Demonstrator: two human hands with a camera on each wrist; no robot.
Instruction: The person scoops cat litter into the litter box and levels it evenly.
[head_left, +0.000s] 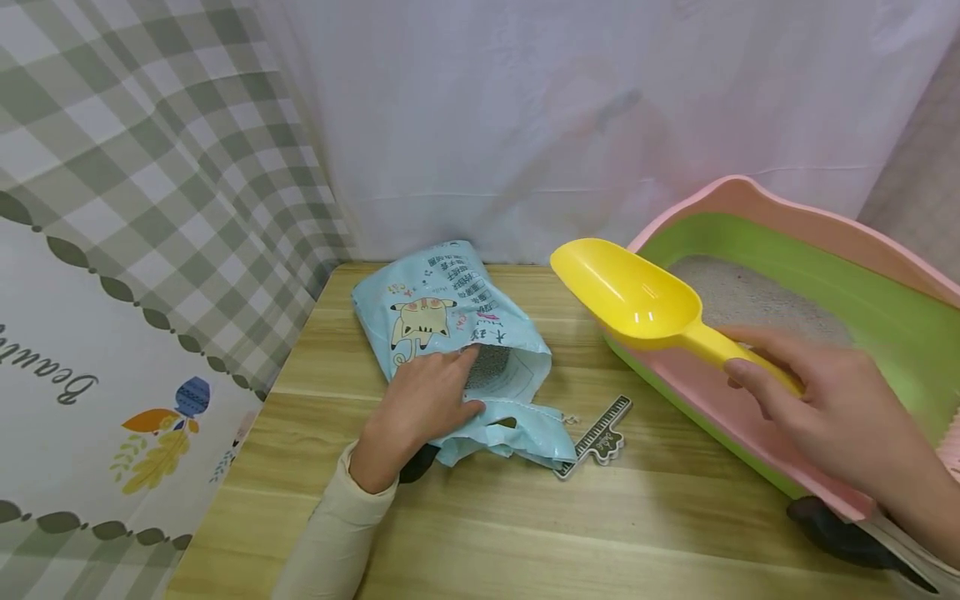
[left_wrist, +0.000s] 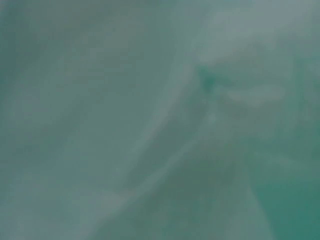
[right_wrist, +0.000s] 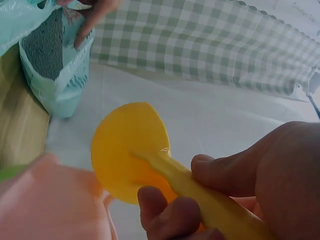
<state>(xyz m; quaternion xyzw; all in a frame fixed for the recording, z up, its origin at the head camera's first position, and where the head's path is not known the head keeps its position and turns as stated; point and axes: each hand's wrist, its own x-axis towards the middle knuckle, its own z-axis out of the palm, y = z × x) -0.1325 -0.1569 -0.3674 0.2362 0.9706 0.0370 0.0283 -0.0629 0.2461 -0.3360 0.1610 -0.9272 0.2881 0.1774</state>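
Note:
A yellow scoop is gripped by its handle in my right hand, its bowl showing bare inside. The hand holds it above the near left rim of a pink and green litter box. On the table lies a light blue bag of cat litter, its torn mouth facing me and grey granules inside. My left hand holds the left side of that mouth, index finger at the upper edge and thumb at the lower. Blurred blue-green plastic of the bag fills the left wrist view.
Beside the bag's torn flap lies a small ruler with a cloud-shaped piece, partly under the flap. Pale litter covers part of the box floor. A white cloth hangs behind the wooden table, and a checked cloth at the left.

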